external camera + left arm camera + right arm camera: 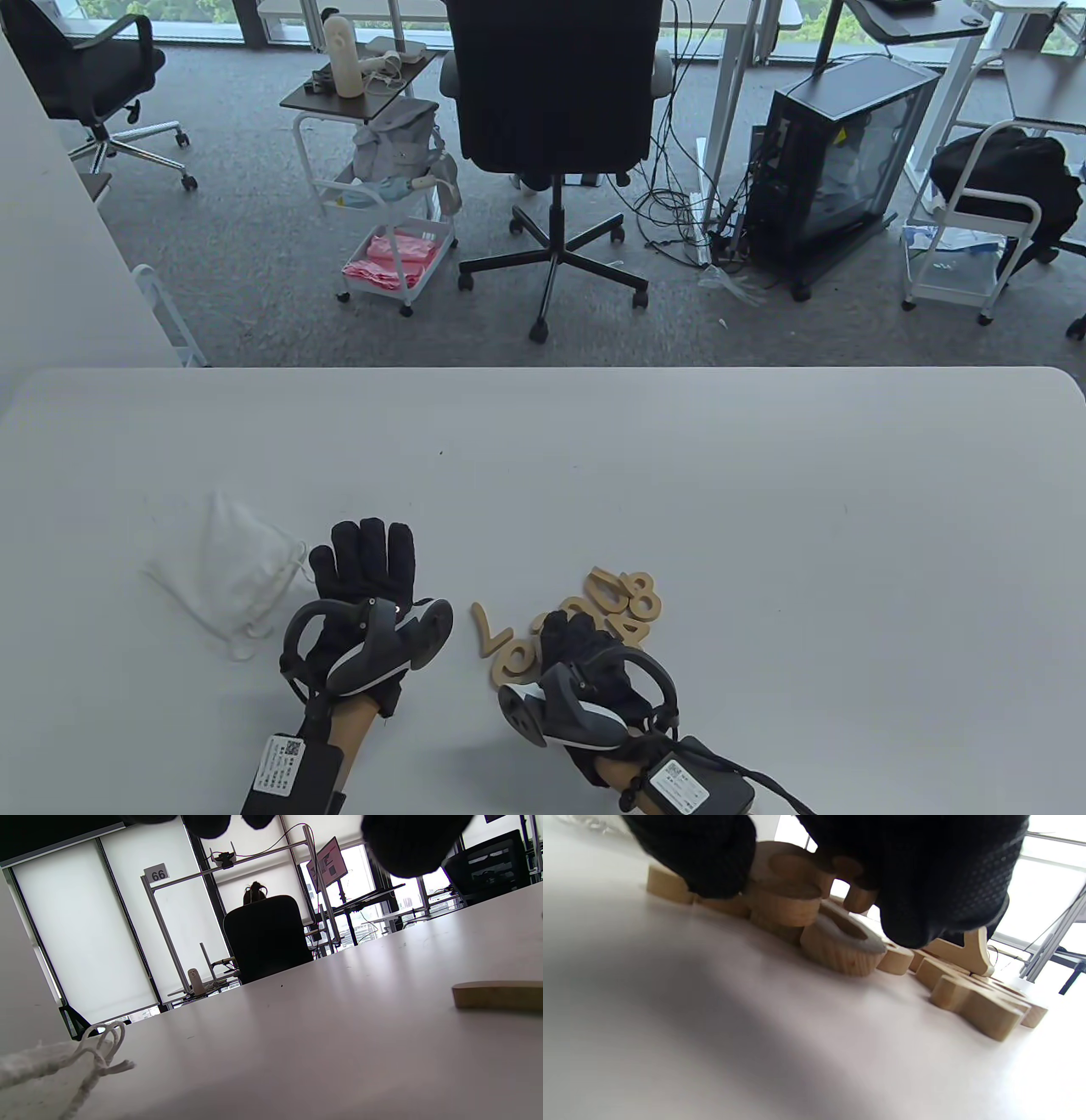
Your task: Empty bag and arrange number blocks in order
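The white table (764,475) is stretching wide and bare toward its far edge, with an office chair (556,93) standing beyond it; everything I am working with is sitting close to the near edge. My left hand (361,569) is lying flat, fingers straight and together, holding nothing, just beside the limp white bag (229,573). My right hand (585,654) is curling down onto the pile of wooden number blocks (624,598), and in the right wrist view its fingertips (712,866) are pinching one block. A loose block (489,632) is lying between my hands.
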`<action>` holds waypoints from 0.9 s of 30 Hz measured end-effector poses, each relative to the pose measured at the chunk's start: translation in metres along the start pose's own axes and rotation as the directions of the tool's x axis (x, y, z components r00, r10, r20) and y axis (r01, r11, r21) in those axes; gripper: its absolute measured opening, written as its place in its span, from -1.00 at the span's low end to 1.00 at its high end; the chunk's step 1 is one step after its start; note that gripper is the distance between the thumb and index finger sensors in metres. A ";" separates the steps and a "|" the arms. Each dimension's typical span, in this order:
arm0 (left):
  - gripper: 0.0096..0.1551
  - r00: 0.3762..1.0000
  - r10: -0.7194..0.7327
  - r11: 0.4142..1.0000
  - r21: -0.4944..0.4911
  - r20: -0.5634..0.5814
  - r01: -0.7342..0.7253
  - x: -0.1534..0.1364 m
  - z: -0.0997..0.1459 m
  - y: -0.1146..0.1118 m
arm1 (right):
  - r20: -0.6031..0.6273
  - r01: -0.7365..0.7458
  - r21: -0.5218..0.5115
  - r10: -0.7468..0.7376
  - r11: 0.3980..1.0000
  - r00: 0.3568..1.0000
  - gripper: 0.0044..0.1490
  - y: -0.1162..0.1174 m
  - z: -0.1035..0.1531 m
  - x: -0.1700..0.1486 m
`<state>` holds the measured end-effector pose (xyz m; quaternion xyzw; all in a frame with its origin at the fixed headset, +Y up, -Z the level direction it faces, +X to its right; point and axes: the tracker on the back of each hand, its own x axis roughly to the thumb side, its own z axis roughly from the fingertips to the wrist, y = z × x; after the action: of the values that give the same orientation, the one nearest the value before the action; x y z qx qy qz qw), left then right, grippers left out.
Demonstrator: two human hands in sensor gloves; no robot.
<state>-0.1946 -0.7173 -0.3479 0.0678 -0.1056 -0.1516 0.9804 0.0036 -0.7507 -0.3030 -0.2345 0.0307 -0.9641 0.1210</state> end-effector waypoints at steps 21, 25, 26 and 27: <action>0.16 1.000 0.015 1.000 -0.020 0.002 -0.015 -0.001 0.002 -0.001 | -0.027 0.061 0.357 -0.055 0.932 0.998 0.06 0.011 0.003 -0.029; 0.16 1.000 0.016 1.000 -0.022 0.001 -0.016 -0.002 0.003 -0.001 | -0.011 0.030 0.335 -0.028 0.942 1.000 0.06 0.012 0.004 -0.024; 0.16 1.000 0.016 1.000 -0.023 0.001 -0.016 -0.002 0.003 -0.001 | -0.010 0.022 0.340 -0.020 0.940 1.000 0.05 0.012 0.004 -0.024; 0.16 1.000 0.015 1.000 -0.023 0.001 -0.015 -0.002 0.003 -0.001 | -0.011 0.021 0.340 -0.018 0.940 1.000 0.06 0.012 0.004 -0.024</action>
<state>-0.1971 -0.7179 -0.3458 0.0555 -0.1047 -0.1455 0.9822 0.0288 -0.7566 -0.3110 -0.2065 -0.1377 -0.9570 0.1500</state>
